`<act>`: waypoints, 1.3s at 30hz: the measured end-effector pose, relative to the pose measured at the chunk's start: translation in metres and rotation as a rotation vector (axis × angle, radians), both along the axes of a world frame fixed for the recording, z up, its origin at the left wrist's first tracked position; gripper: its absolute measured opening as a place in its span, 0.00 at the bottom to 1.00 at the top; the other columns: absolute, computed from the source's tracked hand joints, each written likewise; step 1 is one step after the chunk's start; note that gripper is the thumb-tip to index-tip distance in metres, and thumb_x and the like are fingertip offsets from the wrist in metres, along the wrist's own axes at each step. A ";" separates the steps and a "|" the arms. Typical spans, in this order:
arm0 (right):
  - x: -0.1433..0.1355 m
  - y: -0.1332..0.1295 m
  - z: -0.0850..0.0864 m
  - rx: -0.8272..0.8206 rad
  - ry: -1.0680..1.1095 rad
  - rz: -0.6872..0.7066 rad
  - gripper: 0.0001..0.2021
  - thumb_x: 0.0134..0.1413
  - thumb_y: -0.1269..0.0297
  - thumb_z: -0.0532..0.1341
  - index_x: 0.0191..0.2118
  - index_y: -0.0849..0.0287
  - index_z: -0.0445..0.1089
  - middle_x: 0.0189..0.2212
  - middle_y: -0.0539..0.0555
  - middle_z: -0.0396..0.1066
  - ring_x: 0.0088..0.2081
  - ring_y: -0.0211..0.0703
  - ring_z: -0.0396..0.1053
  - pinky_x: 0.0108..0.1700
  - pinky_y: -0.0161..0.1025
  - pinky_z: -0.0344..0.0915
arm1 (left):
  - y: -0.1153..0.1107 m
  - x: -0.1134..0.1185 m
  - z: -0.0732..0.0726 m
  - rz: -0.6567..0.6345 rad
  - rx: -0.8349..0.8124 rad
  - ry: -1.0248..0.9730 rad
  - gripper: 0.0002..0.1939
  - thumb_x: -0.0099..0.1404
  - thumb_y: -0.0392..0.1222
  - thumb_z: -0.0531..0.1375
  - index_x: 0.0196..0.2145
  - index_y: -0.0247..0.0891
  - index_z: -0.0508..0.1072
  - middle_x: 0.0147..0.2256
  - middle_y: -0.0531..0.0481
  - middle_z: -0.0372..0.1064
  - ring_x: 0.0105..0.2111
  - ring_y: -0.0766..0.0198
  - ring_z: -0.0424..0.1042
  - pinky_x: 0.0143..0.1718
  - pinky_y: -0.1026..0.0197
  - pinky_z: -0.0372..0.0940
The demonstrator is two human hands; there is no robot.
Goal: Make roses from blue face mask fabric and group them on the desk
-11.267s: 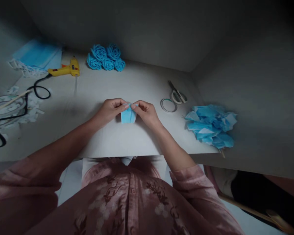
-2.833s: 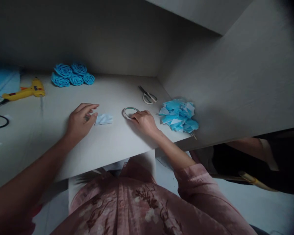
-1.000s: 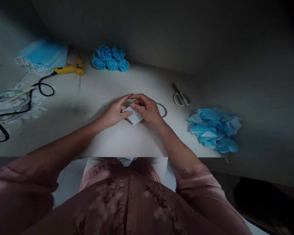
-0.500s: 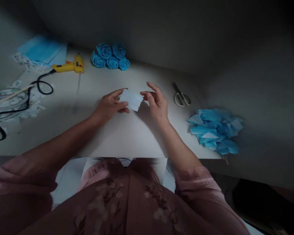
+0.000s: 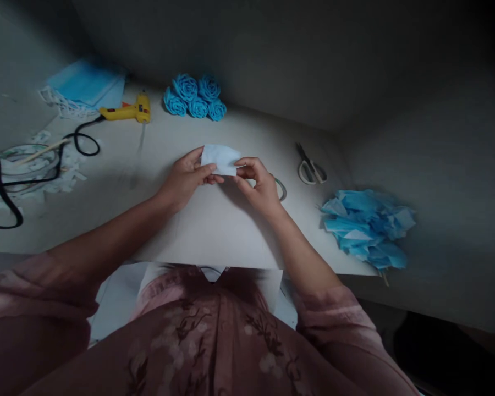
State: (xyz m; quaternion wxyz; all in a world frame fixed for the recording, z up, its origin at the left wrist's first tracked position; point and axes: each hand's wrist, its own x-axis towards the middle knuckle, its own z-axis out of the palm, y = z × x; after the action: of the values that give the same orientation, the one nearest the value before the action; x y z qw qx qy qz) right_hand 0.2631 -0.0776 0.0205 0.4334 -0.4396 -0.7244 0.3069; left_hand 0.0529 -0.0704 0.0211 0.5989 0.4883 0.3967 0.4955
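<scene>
A small pale-blue piece of mask fabric (image 5: 220, 158) is held up over the white table (image 5: 202, 225) between both hands. My left hand (image 5: 185, 179) pinches its left edge with thumb and fingers. My right hand (image 5: 259, 184) pinches its lower right corner. A thin tape ring (image 5: 281, 188) lies on the table just behind my right hand, partly hidden by it.
Scissors (image 5: 311, 168) lie to the right, and a heap of blue fabric pieces (image 5: 367, 226) sits at the right table edge. Several blue fabric roses (image 5: 194, 99) stand at the back. A yellow glue gun (image 5: 127, 111), face masks (image 5: 84, 88) and white scraps (image 5: 37, 168) lie left.
My right hand, open beside the fabric half a second ago, has closed on its right corner. The tape ring lies on the table behind that hand again.
</scene>
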 end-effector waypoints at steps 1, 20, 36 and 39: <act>-0.001 0.000 -0.001 0.029 0.001 0.009 0.10 0.61 0.62 0.63 0.49 0.51 0.73 0.40 0.51 0.81 0.42 0.44 0.79 0.51 0.44 0.73 | 0.000 0.001 0.000 -0.009 -0.001 -0.001 0.21 0.65 0.40 0.68 0.55 0.36 0.75 0.42 0.45 0.80 0.34 0.64 0.80 0.42 0.59 0.72; -0.007 0.000 -0.005 -0.069 0.152 0.024 0.19 0.61 0.43 0.68 0.35 0.55 0.74 0.31 0.50 0.76 0.34 0.40 0.71 0.42 0.40 0.71 | 0.008 0.001 -0.011 0.049 0.011 0.007 0.16 0.54 0.41 0.70 0.41 0.37 0.76 0.36 0.47 0.75 0.35 0.63 0.70 0.35 0.60 0.64; -0.011 0.007 -0.017 -0.266 0.319 -0.027 0.24 0.55 0.36 0.69 0.40 0.53 0.71 0.32 0.50 0.74 0.37 0.42 0.76 0.39 0.40 0.77 | 0.004 0.002 -0.007 -0.035 -0.003 0.063 0.22 0.58 0.43 0.67 0.49 0.36 0.74 0.33 0.49 0.70 0.30 0.64 0.67 0.34 0.59 0.64; -0.010 0.008 -0.019 -0.253 0.302 -0.027 0.26 0.56 0.35 0.68 0.47 0.51 0.70 0.33 0.49 0.74 0.38 0.44 0.78 0.40 0.42 0.78 | 0.002 0.002 -0.005 -0.059 -0.008 0.050 0.22 0.63 0.50 0.65 0.50 0.36 0.73 0.37 0.47 0.71 0.33 0.63 0.69 0.34 0.59 0.65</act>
State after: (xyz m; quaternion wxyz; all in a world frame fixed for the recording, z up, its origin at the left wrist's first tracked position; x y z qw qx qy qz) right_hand 0.2531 -0.0692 0.0018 0.4823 -0.4492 -0.6008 0.4523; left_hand 0.0550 -0.0680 0.0162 0.6052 0.5095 0.3991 0.4636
